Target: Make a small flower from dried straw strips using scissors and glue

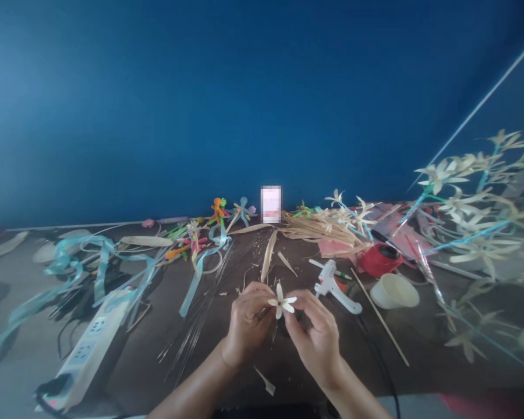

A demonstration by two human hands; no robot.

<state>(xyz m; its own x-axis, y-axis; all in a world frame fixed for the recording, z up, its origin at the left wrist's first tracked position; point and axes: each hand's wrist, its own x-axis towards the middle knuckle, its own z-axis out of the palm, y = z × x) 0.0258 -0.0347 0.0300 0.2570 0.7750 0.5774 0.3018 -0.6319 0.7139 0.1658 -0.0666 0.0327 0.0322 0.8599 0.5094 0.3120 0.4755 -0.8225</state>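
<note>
A small cream-coloured flower (280,301) with narrow petals, made of husk-like strips, is pinched between my two hands above the table. My left hand (248,323) has its fingers closed at the flower's left side. On the other side, my right hand (318,334) grips the flower near a lower petal with thumb and fingers. The flower's underside is mostly hidden. A dried husk strip (268,256) lies just beyond my hands, and a small husk scrap (269,387) rests between my forearms.
Right of my hands lie a white glue gun (332,285), a wooden stick (379,317), a paper cup (393,292) and finished flowers (441,174) on stems. At left are thin wires (196,320), blue ribbon (105,241) and a power strip (94,343). A blue wall (262,105) stands behind.
</note>
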